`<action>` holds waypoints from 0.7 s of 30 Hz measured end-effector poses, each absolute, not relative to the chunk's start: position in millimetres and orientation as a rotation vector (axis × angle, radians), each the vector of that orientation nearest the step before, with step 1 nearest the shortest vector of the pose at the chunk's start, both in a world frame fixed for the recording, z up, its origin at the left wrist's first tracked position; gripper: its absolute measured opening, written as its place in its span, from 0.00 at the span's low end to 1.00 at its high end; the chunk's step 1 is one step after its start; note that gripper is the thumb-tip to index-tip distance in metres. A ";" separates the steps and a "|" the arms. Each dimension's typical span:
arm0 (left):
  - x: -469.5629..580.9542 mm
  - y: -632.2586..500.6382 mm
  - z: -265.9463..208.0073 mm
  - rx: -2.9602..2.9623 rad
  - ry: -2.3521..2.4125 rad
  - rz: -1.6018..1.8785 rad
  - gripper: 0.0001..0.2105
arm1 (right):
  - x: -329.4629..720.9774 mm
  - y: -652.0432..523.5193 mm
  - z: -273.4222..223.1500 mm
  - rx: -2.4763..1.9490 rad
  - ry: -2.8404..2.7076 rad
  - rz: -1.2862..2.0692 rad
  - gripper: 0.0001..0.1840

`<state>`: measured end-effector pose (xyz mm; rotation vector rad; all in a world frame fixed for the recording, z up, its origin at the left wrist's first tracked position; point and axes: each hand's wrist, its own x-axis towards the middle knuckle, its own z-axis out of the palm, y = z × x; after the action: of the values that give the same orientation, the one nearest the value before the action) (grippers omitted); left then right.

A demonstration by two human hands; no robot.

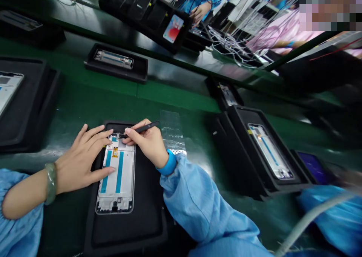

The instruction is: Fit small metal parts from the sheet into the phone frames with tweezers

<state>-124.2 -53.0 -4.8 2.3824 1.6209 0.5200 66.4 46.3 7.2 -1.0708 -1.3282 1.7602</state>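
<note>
A phone frame (128, 178), silver with two blue strips and a small orange flex piece, lies in a black foam tray (141, 219). My left hand (87, 155) rests over its left edge, fingers spread, the fingertips near the upper part and the thumb on a blue strip. In my right hand (147, 142) is a pair of black tweezers (145, 127), held in a pinch. Their tips point at the top of the frame, close to my left fingertips. Exactly what the tips touch is too small to make out.
A clear plastic sheet (173, 130) lies right of the tray. Stacked black trays (243, 144) with another phone frame (271, 151) stand at right; more trays (31, 95) are at left. Behind, a tray (138, 74) sits by the line. Co-workers' arms and cables appear farther off.
</note>
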 end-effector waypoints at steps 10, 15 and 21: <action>-125.7 -54.6 -4.8 2.364 1.615 0.514 0.25 | 65.8 45.7 7.9 -1.084 -1.351 1.752 0.22; -125.0 -55.0 -3.6 2.354 1.623 0.501 0.25 | 65.8 44.5 6.7 -1.078 -1.388 1.715 0.22; -125.7 -53.6 -5.1 2.430 1.614 0.518 0.29 | 66.8 43.3 3.1 -1.090 -1.508 1.627 0.21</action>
<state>-125.7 -53.6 -5.1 2.4296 1.6139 0.5183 66.8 43.3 3.1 -1.0901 -1.5077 1.6275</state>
